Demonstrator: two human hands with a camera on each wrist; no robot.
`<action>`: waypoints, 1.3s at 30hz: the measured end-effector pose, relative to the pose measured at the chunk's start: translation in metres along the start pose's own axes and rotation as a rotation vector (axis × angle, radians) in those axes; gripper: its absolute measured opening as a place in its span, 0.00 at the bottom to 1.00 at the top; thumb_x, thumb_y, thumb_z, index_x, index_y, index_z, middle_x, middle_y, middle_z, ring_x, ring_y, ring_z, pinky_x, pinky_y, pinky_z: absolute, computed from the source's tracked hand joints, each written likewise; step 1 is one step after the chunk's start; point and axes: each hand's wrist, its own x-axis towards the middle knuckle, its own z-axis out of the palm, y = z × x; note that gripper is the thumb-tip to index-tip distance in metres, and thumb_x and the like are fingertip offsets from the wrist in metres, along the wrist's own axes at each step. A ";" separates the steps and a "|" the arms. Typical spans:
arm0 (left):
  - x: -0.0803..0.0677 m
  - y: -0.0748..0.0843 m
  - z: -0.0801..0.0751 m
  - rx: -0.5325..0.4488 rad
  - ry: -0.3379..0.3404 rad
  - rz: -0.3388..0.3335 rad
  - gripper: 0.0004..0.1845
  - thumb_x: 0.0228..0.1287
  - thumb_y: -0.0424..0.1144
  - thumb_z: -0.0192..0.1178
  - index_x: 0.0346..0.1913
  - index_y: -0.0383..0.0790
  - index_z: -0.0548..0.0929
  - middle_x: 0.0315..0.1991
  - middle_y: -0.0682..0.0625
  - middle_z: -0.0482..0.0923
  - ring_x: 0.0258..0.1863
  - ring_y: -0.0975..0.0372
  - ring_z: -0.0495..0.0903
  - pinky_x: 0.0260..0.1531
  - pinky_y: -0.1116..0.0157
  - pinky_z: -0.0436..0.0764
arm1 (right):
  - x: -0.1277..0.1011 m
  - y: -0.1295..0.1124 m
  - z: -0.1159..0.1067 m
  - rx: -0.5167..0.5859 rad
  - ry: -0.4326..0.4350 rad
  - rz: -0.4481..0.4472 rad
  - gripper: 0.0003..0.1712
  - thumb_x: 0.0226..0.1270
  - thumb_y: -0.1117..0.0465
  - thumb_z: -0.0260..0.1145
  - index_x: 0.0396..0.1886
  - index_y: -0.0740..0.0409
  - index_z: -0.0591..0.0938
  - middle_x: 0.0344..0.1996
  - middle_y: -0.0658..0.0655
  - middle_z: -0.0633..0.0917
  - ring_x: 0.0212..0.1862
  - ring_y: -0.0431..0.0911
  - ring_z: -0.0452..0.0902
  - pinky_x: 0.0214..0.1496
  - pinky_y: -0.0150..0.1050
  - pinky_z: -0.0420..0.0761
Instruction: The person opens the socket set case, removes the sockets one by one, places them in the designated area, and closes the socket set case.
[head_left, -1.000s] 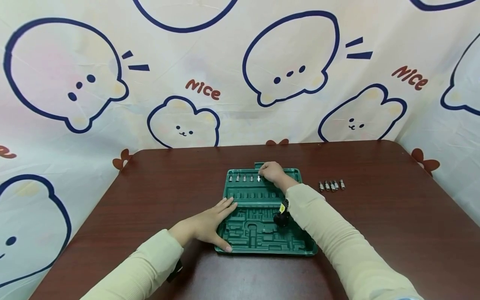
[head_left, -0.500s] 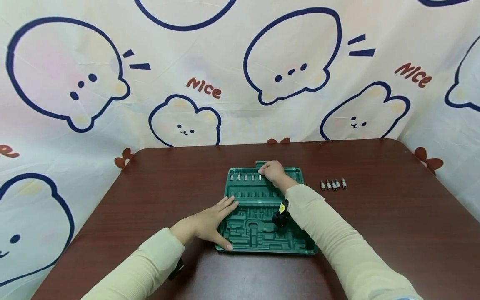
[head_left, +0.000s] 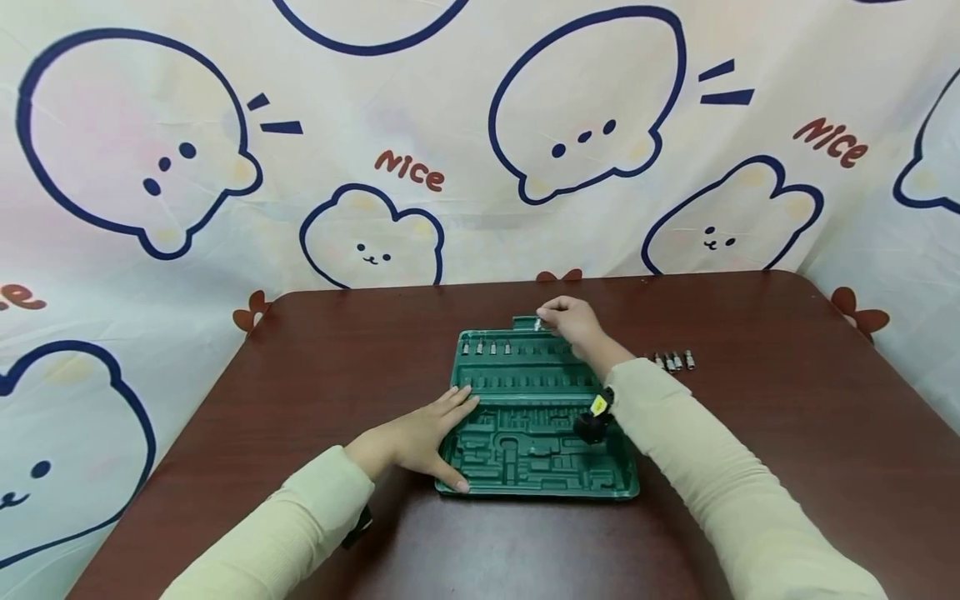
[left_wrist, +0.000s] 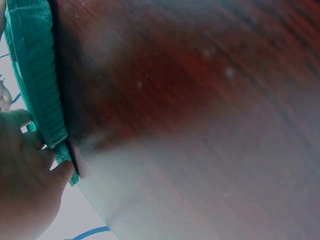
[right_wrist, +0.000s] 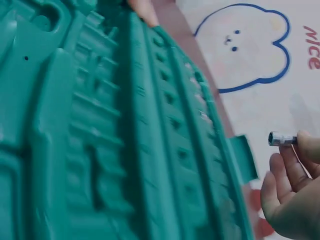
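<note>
An open green tool case [head_left: 555, 492] with molded recesses lies on the table. My left hand [head_left: 415, 437] rests on its left edge, fingers spread and straight; the left wrist view shows that hand [left_wrist: 27, 175] against the case's side wall. Over the case's far edge, my right hand [head_left: 573, 323] pinches a small silver socket [right_wrist: 282, 139] between thumb and fingertips, raised off the slots. The socket has a hollow round end and a darker end at the thumb. Several sockets [head_left: 493, 347] stand in the left part of the top row; the slots to their right hold none.
Several more silver sockets [head_left: 677, 361] lie on the brown table [head_left: 757, 400] right of the case, partly hidden by the right sleeve [head_left: 667, 392]. A green latch tab [right_wrist: 243, 157] juts from the case's far edge. A printed cloth [head_left: 480, 225] hangs behind the table.
My right hand has pulled the socket up out of its top-row slot and moved it slightly right and away from me. My left hand has stayed on the case's edge.
</note>
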 end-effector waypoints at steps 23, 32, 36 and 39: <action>-0.003 -0.003 -0.001 0.005 0.004 -0.004 0.60 0.34 0.68 0.59 0.68 0.45 0.42 0.67 0.48 0.33 0.64 0.56 0.33 0.55 0.52 0.55 | -0.034 0.028 -0.139 -0.139 0.099 -0.004 0.22 0.64 0.55 0.53 0.48 0.70 0.68 0.29 0.50 0.74 0.37 0.47 0.71 0.46 0.45 0.70; -0.003 -0.001 -0.002 0.007 0.012 -0.003 0.59 0.34 0.67 0.60 0.68 0.44 0.43 0.67 0.48 0.34 0.65 0.55 0.34 0.55 0.52 0.55 | -0.040 0.049 -0.176 -0.262 0.144 0.007 0.22 0.65 0.54 0.50 0.47 0.70 0.69 0.42 0.61 0.70 0.40 0.50 0.70 0.47 0.45 0.69; -0.003 0.001 -0.001 0.005 0.010 0.004 0.59 0.35 0.67 0.60 0.68 0.44 0.43 0.67 0.48 0.35 0.65 0.55 0.35 0.55 0.52 0.55 | -0.047 0.058 -0.186 -0.315 0.142 0.023 0.21 0.65 0.56 0.50 0.47 0.71 0.69 0.43 0.64 0.70 0.42 0.53 0.70 0.46 0.46 0.69; -0.002 0.002 0.000 0.006 0.006 0.013 0.59 0.35 0.67 0.59 0.68 0.44 0.43 0.67 0.47 0.35 0.65 0.54 0.35 0.55 0.51 0.54 | -0.053 0.064 -0.191 -0.356 0.146 0.027 0.19 0.66 0.59 0.49 0.46 0.72 0.69 0.38 0.62 0.73 0.38 0.50 0.71 0.42 0.43 0.71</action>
